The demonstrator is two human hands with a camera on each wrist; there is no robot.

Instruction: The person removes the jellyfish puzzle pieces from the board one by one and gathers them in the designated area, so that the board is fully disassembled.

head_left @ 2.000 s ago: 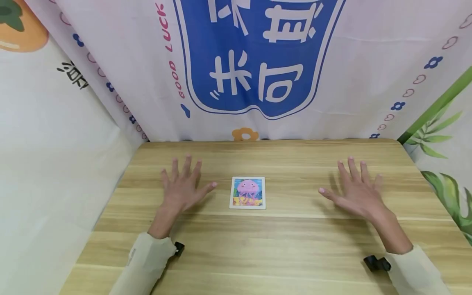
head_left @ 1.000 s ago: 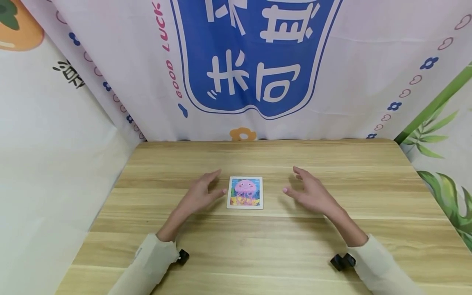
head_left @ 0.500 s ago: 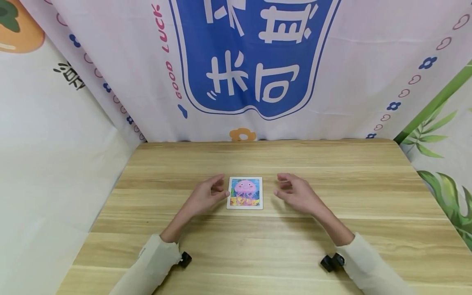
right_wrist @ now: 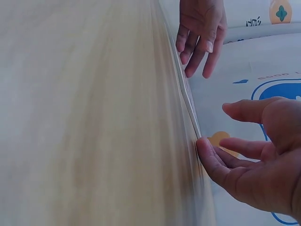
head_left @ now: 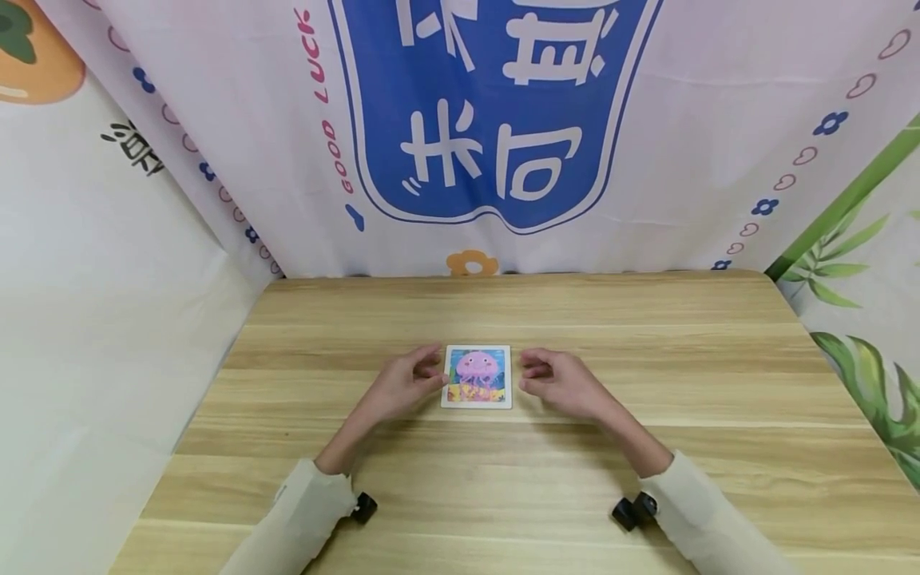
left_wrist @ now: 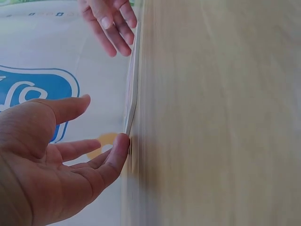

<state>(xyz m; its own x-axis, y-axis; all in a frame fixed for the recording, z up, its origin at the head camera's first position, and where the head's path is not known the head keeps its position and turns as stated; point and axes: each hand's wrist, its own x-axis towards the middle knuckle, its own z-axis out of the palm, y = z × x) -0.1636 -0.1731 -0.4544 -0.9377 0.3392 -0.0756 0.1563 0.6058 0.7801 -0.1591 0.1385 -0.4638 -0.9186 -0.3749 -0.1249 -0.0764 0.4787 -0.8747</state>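
A thin square picture board (head_left: 477, 377) with a white border and a pink jellyfish lies flat on the wooden table. At its left side is my left hand (head_left: 404, 385), fingers bent loosely and thumb tip overlapping the border in the head view. The left wrist view shows that hand's thumb apart from its fingers, one fingertip right at the end of the board (left_wrist: 133, 84). My right hand (head_left: 564, 383) is just off the right side, fingers loosely bent. In the right wrist view, a fingertip of it overlaps the near end of the board (right_wrist: 186, 94); the thumb stays apart.
The wooden table (head_left: 474, 495) reaches back to a printed cloth (head_left: 683, 176) with a blue emblem. A white sheet (head_left: 108, 319) hangs at the left, a leaf-patterned one at the right. Small black devices (head_left: 635, 511) sit at both wrists.
Both hands, first spread wide on either side, have moved inward to the board's left and right sides. Their fingers have bent. The board stays in its place.
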